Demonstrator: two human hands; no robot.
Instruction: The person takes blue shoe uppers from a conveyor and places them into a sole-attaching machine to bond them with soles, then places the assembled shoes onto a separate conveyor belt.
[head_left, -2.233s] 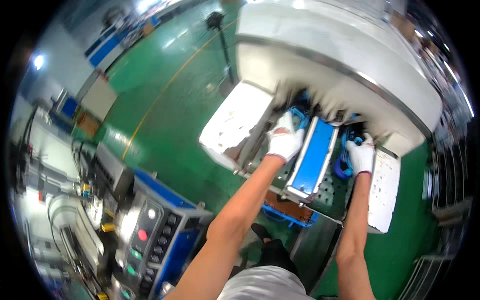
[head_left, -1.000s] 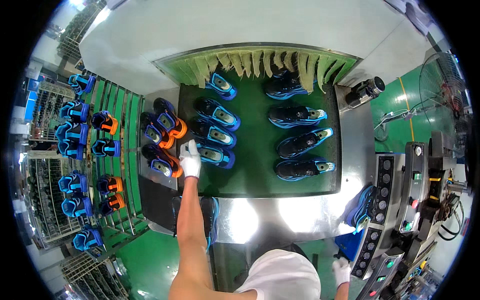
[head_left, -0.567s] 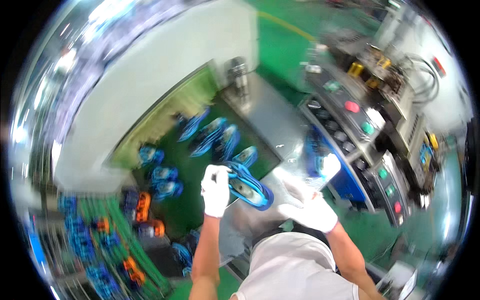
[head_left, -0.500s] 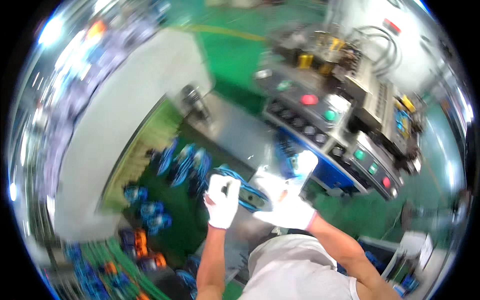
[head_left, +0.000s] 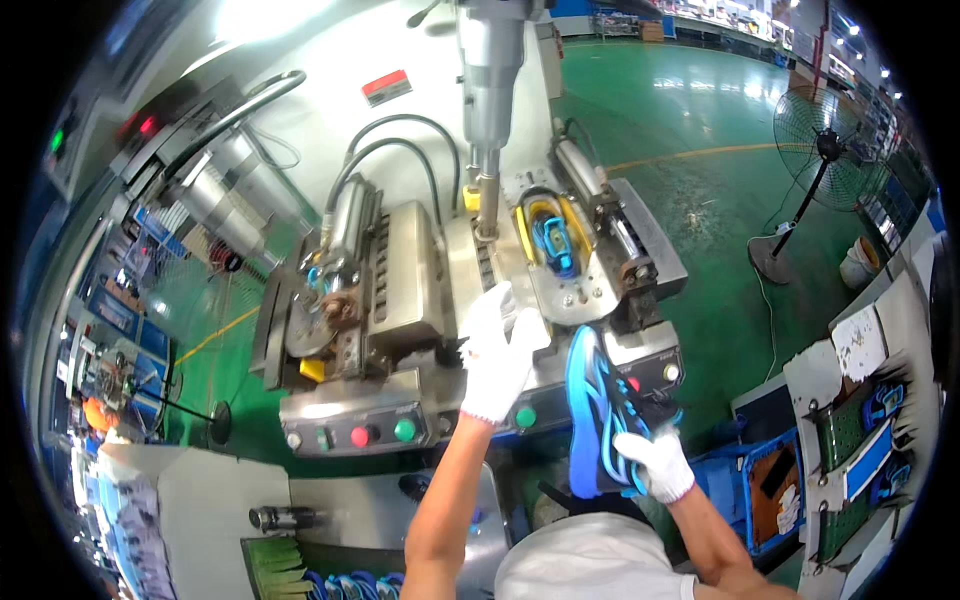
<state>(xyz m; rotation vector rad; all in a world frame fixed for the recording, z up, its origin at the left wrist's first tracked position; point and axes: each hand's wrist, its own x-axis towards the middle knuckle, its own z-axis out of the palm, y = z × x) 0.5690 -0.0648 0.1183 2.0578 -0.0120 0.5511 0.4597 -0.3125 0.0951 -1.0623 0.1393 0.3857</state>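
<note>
My right hand [head_left: 655, 462], in a white glove, grips a blue and black sports shoe [head_left: 592, 425] by its edge. The shoe stands on end, its sole side facing left, in front of the machine's control panel [head_left: 460, 420]. My left hand [head_left: 497, 355], gloved too, is raised before the middle of the press machine [head_left: 410, 275]. Its fingers stretch upward and apart, and I see nothing held in them. Another blue and black shoe [head_left: 556, 245] sits inside the yellow-lined right mould of the machine, beyond both hands.
Round red and green buttons line the panel. A metal cylinder [head_left: 490, 100] hangs over the machine. At the right are a blue crate [head_left: 748, 480], a rack [head_left: 835, 465] with shoes and a standing fan [head_left: 828, 147]. A conveyor [head_left: 275, 570] with shoes runs at lower left.
My view has swung right, from the conveyor and bench to the machine. The shoe has come up in my right hand, while my left hand has moved to the machine's front.
</note>
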